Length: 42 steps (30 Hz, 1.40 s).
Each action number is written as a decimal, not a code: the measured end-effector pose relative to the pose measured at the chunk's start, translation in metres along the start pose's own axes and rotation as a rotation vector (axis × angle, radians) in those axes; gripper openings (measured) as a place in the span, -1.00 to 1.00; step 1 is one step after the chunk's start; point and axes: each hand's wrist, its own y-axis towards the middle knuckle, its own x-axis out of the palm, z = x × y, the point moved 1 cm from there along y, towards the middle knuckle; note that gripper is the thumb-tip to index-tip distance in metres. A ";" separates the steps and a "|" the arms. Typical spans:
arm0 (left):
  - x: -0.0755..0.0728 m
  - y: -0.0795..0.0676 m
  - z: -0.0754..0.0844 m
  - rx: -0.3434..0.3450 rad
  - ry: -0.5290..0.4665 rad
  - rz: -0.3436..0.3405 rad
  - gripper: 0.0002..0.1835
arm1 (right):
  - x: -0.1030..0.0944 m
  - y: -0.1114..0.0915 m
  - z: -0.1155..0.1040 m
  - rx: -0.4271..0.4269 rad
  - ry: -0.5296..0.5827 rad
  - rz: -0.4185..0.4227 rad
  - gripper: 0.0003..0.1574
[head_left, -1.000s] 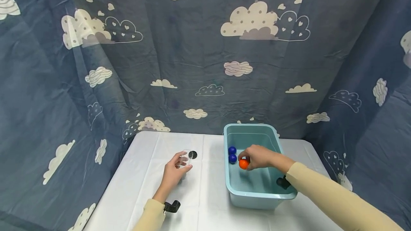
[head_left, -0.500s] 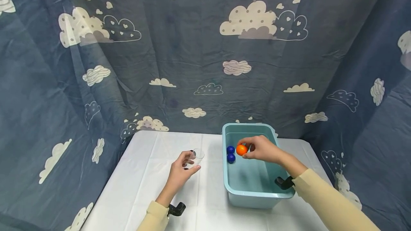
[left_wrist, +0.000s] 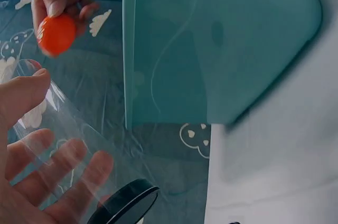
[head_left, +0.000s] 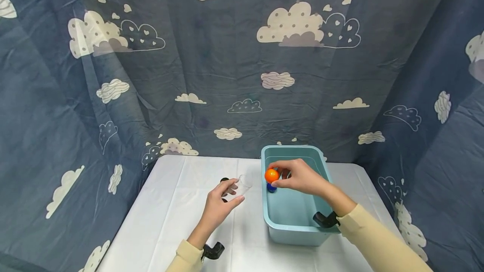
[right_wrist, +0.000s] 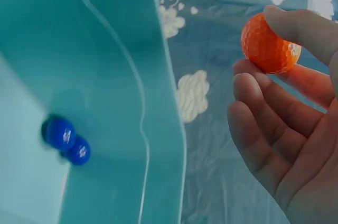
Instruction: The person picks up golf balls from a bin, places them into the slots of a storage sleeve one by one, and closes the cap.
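My right hand [head_left: 298, 174] pinches an orange golf ball [right_wrist: 268, 44] between thumb and fingers, above the left side of the teal tub [head_left: 293, 226]. In my left hand [head_left: 219, 205] is a clear tube [left_wrist: 79, 129] with a black end [left_wrist: 129, 203], gripped between thumb and fingers. The tube tilts, its clear rim [head_left: 246, 181] towards the tub; nothing shows inside it. Two blue balls [right_wrist: 61, 133] lie together in the tub; in the head view the orange golf ball and right hand partly cover them.
The tub stands on a white-covered table [head_left: 181, 205], right of the left hand. A small black disc [head_left: 224, 179] shows behind the left fingers. Dark blue cloud-print cloth [head_left: 211, 70] hangs behind and at both sides.
My right hand has lifted the orange golf ball from inside the tub and carried it up and left. My left hand has moved right with the tube, towards the tub.
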 end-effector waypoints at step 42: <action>-0.004 -0.020 0.023 -0.007 -0.024 -0.073 -0.57 | 0.041 0.003 -0.035 -0.056 0.148 -0.090 -0.53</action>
